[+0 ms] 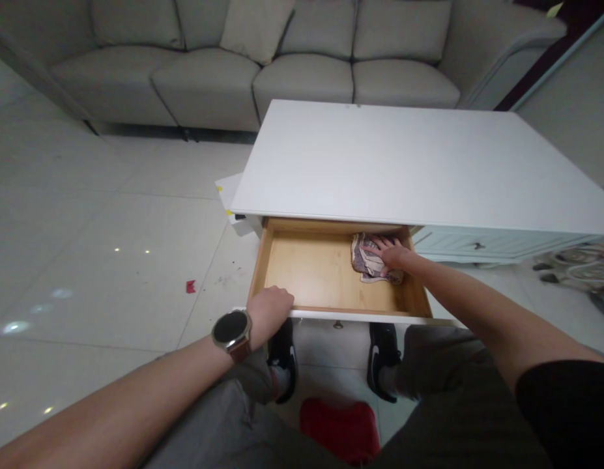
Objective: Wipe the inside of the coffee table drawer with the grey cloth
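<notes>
A wooden drawer [311, 270] is pulled out from the white coffee table [404, 163]. At its front left corner my left hand [271, 305], with a watch on the wrist, is closed over the top edge. Inside the drawer, toward the right wall, lies a crumpled brown-and-white patterned cloth [361, 260]. My right hand [390, 255] rests on top of this cloth with its fingers stretched out and spread. The palm side is hidden against the fabric.
A second, closed drawer [458, 244] is to the right. Behind the table stands a grey sofa [302, 78]. A white box [230, 192] sits by the table's left side. A red scrap [190, 286] lies on the tiled floor, and a red object [338, 430] is between my legs.
</notes>
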